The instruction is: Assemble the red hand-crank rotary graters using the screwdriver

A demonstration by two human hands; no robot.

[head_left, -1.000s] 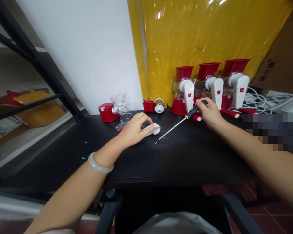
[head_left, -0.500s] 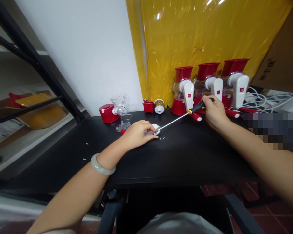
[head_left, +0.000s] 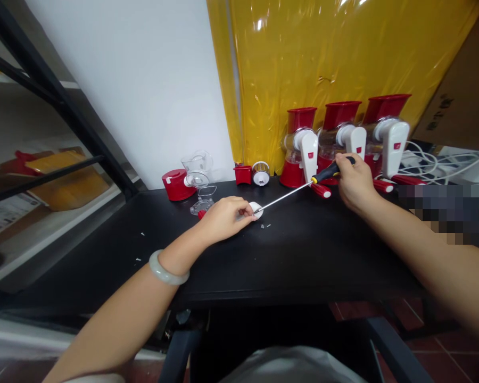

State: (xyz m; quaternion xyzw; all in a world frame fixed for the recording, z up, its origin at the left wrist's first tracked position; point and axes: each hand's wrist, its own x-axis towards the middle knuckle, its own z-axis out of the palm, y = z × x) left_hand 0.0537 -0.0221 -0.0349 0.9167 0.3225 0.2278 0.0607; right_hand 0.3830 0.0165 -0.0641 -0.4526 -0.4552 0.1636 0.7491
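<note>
My left hand (head_left: pixel 229 218) is closed on a white round-ended part (head_left: pixel 257 208), which looks like a crank handle; most of it is hidden under the fingers. A red tip (head_left: pixel 201 214) shows on the far side of that hand. My right hand (head_left: pixel 355 181) grips a screwdriver (head_left: pixel 286 196) by its black and yellow handle. The screwdriver slants down to the left, its tip at the white part beside my left fingertips. Small screws (head_left: pixel 265 226) lie on the black table (head_left: pixel 287 260) just in front.
Three red and white rotary graters (head_left: pixel 299 143) stand at the back right. Behind my left hand are a red base (head_left: pixel 174 185), clear plastic parts (head_left: pixel 197 173), a red pusher (head_left: pixel 243 174) and a drum grater (head_left: pixel 261 174). More small pieces (head_left: pixel 138 259) lie at left; white cables (head_left: pixel 423 159) at right.
My right hand and the screwdriver handle have shifted slightly up and right. The white part's round end now faces more upward. My left hand keeps its hold.
</note>
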